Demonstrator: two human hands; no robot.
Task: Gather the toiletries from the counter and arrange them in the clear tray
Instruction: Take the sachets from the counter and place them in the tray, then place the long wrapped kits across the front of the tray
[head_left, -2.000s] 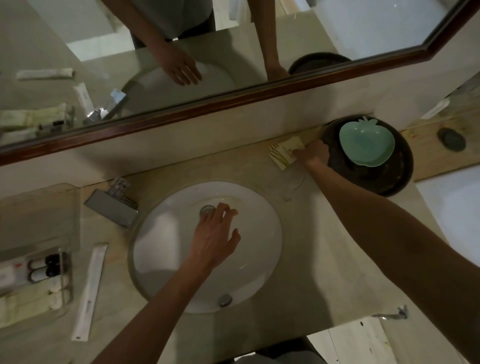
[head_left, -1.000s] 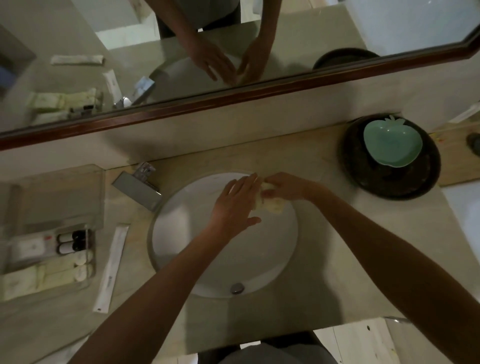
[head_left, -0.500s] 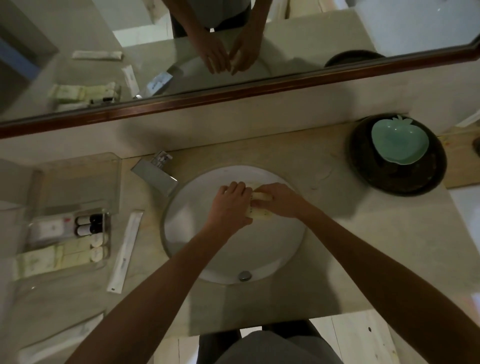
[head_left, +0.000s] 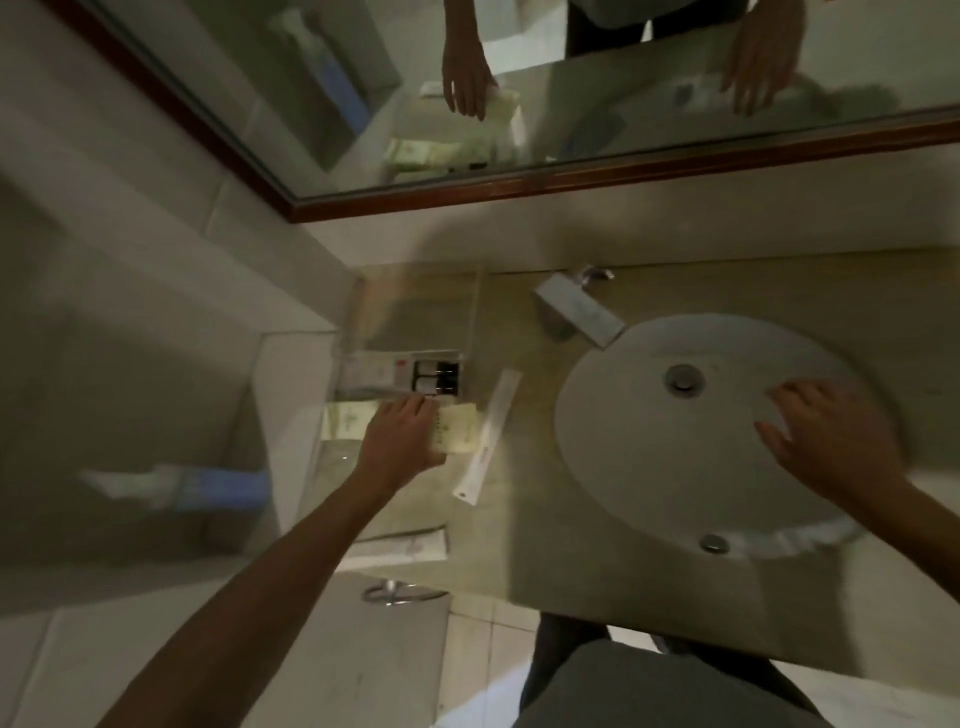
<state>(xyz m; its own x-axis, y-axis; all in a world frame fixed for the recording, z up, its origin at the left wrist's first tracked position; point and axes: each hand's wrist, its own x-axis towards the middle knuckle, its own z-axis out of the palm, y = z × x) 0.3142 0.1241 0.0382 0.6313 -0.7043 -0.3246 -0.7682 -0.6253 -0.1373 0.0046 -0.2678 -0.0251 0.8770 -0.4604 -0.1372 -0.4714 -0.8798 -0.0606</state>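
My left hand (head_left: 402, 434) grips a pale yellow sachet (head_left: 457, 430) and holds it at the front right corner of the clear tray (head_left: 415, 317). Inside the tray lie two small dark-capped bottles (head_left: 434, 376), a white packet (head_left: 371, 370) and a pale green packet (head_left: 347, 421). A long white wrapped stick (head_left: 489, 434) lies on the counter just right of the tray. A white tube (head_left: 402, 545) rests near the counter's front edge. My right hand (head_left: 826, 436) hovers over the sink with fingers spread, holding nothing.
The round white sink (head_left: 691, 467) fills the right of the counter, with a square chrome tap (head_left: 576, 309) behind it. A wood-framed mirror (head_left: 571, 192) runs along the back wall. A tiled wall closes off the left. A metal towel ring (head_left: 402, 592) hangs below the counter edge.
The sachet went from my right hand to my left over the sink. My left hand then carried it left to the tray, and my right hand opened. The view swung left.
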